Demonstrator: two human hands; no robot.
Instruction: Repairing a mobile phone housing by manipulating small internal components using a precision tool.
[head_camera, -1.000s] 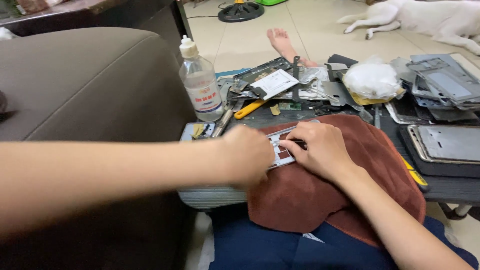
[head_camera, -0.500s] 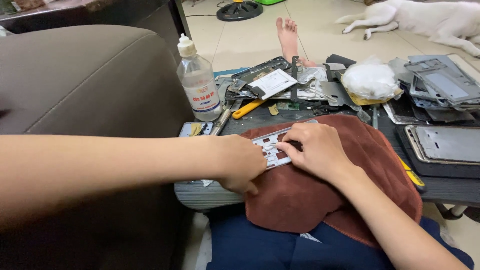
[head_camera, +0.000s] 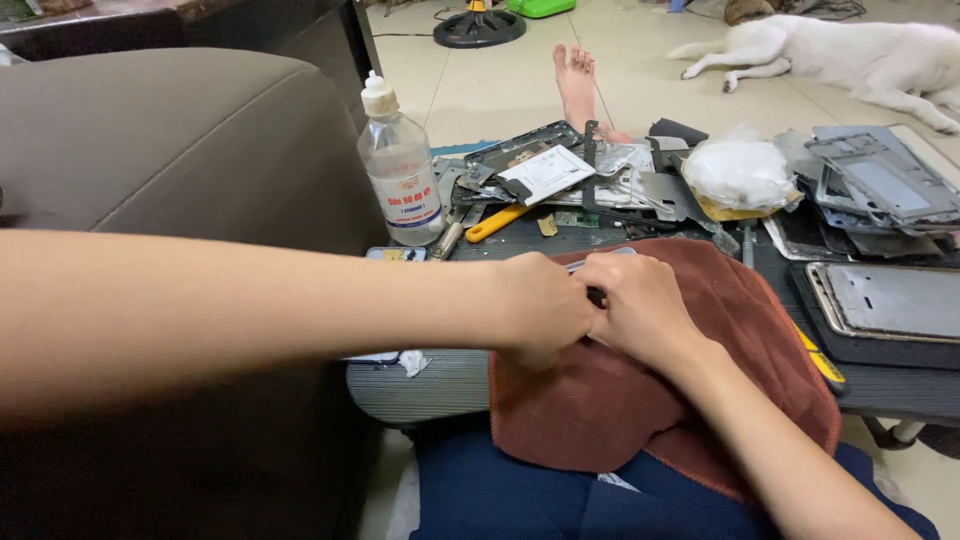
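Both my hands meet on a brown towel (head_camera: 700, 400) spread over my lap and the edge of a dark work mat (head_camera: 430, 385). My left hand (head_camera: 540, 305) is curled, knuckles up, pressed against my right hand (head_camera: 640, 305). Between them they grip a small flat grey part (head_camera: 598, 264). Only a thin sliver of it shows at the far edge of the fingers; the rest is hidden under both hands.
A clear plastic bottle (head_camera: 400, 170) stands beyond the left hand, with a yellow-handled tool (head_camera: 497, 222), metal frames (head_camera: 570, 175) and a white bag (head_camera: 740, 170) behind. A flat tablet frame (head_camera: 890, 300) lies right. A brown sofa arm (head_camera: 180, 140) is left; a white dog (head_camera: 850, 55) lies on the floor.
My left hand has slid right and closed against my right hand. The pale perforated part that showed between them is now almost fully covered.
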